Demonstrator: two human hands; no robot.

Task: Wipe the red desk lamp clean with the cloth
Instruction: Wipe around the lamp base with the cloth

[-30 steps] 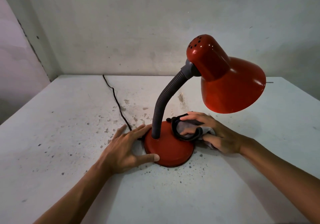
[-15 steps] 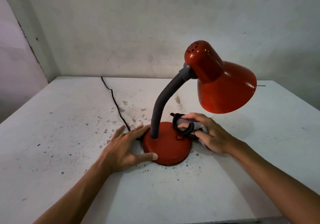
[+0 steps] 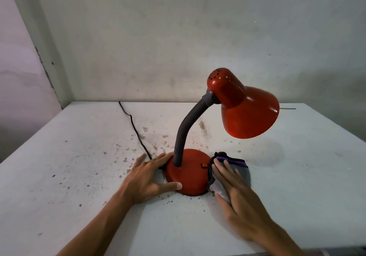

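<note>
Since the earlier frames, the grey cloth with a purple band and black edging [image 3: 236, 171] is being shifted off the top of the lamp base and down to its right side, and the right hand [image 3: 235, 192] is being flattened over it instead of being curled round it. That hand is being held wide, with straight fingers pressed on the cloth, which is being pushed against the right rim of the round red base [image 3: 191, 173] and is lying partly on the pale, speckled surface [image 3: 79, 166].

The red metal desk lamp [image 3: 243, 109] is being kept upright near the middle of the surface, its grey ribbed gooseneck [image 3: 185, 131] curving up from the base and its cone shade being tipped down to the right. The base is being steadied from the left by the left hand [image 3: 147, 176], which is being spread wide and flat on the surface, the thumb touching the front rim and the fingertips touching the back left rim. A thin black cord [image 3: 134, 129] is being trailed from behind the left hand to the far edge by the wall.
</note>
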